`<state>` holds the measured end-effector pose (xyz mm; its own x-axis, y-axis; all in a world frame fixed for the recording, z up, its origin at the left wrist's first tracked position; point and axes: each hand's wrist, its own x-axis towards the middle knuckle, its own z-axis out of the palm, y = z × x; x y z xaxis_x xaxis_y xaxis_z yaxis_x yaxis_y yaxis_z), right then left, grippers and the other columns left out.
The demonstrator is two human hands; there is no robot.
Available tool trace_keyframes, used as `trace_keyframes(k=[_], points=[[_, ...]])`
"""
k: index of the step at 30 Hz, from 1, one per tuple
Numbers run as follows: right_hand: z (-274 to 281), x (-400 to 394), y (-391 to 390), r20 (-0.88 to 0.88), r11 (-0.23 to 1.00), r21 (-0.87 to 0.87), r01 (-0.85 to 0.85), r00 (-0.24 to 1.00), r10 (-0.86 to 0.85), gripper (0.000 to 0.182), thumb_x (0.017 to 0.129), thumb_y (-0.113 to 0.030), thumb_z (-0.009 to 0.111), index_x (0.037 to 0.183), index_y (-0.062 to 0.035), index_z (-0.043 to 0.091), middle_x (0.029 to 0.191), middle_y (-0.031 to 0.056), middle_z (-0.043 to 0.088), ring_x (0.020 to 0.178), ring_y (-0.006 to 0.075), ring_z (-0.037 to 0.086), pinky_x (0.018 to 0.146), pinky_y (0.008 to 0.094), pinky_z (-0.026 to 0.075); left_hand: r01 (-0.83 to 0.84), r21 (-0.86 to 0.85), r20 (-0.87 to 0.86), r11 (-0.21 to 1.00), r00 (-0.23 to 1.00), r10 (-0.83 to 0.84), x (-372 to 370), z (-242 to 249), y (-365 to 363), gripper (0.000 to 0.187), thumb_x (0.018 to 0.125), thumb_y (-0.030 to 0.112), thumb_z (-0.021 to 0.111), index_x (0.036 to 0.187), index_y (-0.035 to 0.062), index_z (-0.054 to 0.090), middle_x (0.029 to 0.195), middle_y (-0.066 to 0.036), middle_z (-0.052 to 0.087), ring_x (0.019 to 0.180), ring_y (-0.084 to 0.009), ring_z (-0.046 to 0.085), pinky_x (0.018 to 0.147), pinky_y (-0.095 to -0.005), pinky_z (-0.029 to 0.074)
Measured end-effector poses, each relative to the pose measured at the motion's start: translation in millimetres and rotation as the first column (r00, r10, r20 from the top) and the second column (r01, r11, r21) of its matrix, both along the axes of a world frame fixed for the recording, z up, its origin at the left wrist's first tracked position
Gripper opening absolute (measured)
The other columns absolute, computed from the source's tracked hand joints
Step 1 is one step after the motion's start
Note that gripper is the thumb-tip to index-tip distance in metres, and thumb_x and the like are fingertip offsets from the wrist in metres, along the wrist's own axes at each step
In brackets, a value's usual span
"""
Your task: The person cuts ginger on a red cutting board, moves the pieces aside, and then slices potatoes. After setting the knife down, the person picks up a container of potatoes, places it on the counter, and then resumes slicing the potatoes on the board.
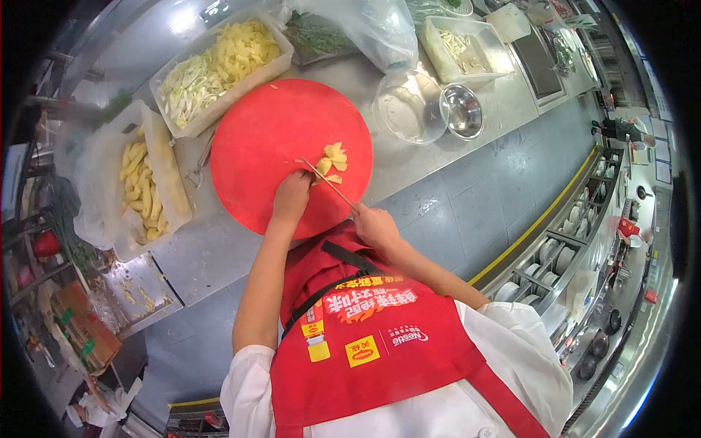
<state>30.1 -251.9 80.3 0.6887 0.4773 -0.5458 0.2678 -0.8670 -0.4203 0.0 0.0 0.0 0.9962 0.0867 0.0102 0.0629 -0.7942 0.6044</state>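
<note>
While your right hand (374, 225) is closed round the knife (336, 187), presumably for control, your left hand (293, 193) curls beside it; what it pinches, if anything, cannot be told. Yellow pieces (336, 154): on the red board (270, 131), by the knife, likely kept within reach. Apron (409, 372): "Nestlé", "Maggi", Chinese lettering.

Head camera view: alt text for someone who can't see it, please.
The wearer's right hand grips a knife over a round red cutting board, with the left hand close beside some pale yellow pieces. Nearby stand a tub of sliced food, a clear bowl and a metal bowl; below is a red apron.
</note>
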Motion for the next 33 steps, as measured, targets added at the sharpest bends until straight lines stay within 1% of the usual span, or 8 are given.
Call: trace_keyframes(k=[5,8,11,17,23,26,29,33], points=[[-4,0,-8,0.022,1.000,0.011,0.002,1.000,-0.002,0.033,0.111,-0.031,0.049,0.117,-0.0042,0.067,0.094,0.0321,0.074,0.090,0.0547,0.071,0.083,0.0642,0.055,0.006,-0.032,0.067,0.999,0.998,-0.004,-2,-10,-7,0.021,0.094,0.005,0.062,0.111,0.0040,0.075,0.104,-0.018,0.072,0.100,-0.0411,0.071,0.087,-0.0531,0.059],[-2,-7,-3,0.072,0.993,0.116,0.038,0.996,-0.046,0.032,0.112,-0.031,0.049,0.117,-0.0044,0.066,0.093,0.0323,0.073,0.090,0.0550,0.071,0.083,0.0649,0.055,-0.003,-0.024,0.021,1.000,1.000,0.003,1,3,-2,0.022,0.094,0.005,0.062,0.112,0.0049,0.075,0.104,-0.018,0.071,0.100,-0.0407,0.070,0.086,-0.0526,0.059],[-9,-4,-1,0.067,0.999,0.037,-0.002,0.998,0.000,0.031,0.111,-0.028,0.051,0.111,-0.0016,0.066,0.089,0.0307,0.074,0.086,0.0524,0.073,0.078,0.0643,0.056,0.000,0.010,0.018,1.000,1.000,0.000,-2,-6,0,0.020,0.094,0.005,0.063,0.111,0.0057,0.074,0.104,-0.017,0.070,0.100,-0.0402,0.070,0.086,-0.0526,0.059],[-9,-11,-2,0.109,0.996,0.092,0.002,0.994,-0.012,0.028,0.110,-0.028,0.052,0.113,-0.0035,0.067,0.089,0.0304,0.074,0.085,0.0520,0.073,0.079,0.0641,0.056,-0.016,-0.063,0.046,0.998,0.999,0.019,-4,-6,0,0.018,0.094,0.005,0.063,0.108,0.0048,0.074,0.104,-0.016,0.071,0.100,-0.0396,0.071,0.086,-0.0528,0.059],[5,-13,2,0.076,0.994,0.089,0.066,0.994,-0.073,0.031,0.111,-0.030,0.052,0.117,-0.0053,0.068,0.091,0.0320,0.073,0.087,0.0543,0.071,0.082,0.0649,0.055,-0.044,-0.050,0.004,0.998,0.999,0.045,-4,7,-1,0.022,0.094,0.004,0.063,0.111,0.0059,0.075,0.105,-0.017,0.073,0.102,-0.0393,0.071,0.087,-0.0523,0.059],[-17,-10,-3,0.049,1.000,0.011,0.022,0.999,-0.022,0.030,0.111,-0.031,0.052,0.119,-0.0079,0.069,0.091,0.0321,0.073,0.088,0.0545,0.070,0.082,0.0657,0.054,-0.026,0.010,0.070,1.000,0.997,0.025,-5,-14,1,0.016,0.096,0.007,0.061,0.106,0.0048,0.073,0.102,-0.016,0.072,0.099,-0.0393,0.071,0.087,-0.0514,0.059],[7,-7,2,0.070,0.999,0.049,0.021,0.997,-0.025,0.030,0.110,-0.029,0.051,0.108,-0.0034,0.067,0.087,0.0302,0.074,0.085,0.0526,0.073,0.078,0.0644,0.056,-0.018,-0.034,0.059,0.999,0.998,0.020,-4,-3,0,0.016,0.094,0.005,0.061,0.104,0.0041,0.073,0.103,-0.017,0.072,0.100,-0.0392,0.071,0.087,-0.0515,0.059],[-2,-17,-1,0.097,0.998,0.058,0.017,0.995,-0.023,0.031,0.111,-0.029,0.050,0.108,-0.0033,0.067,0.086,0.0307,0.073,0.083,0.0529,0.072,0.077,0.0653,0.055,-0.023,-0.043,0.102,0.999,0.994,0.028,-8,-9,0,0.016,0.094,0.005,0.061,0.105,0.0036,0.073,0.103,-0.018,0.071,0.101,-0.0393,0.071,0.087,-0.0515,0.059]])
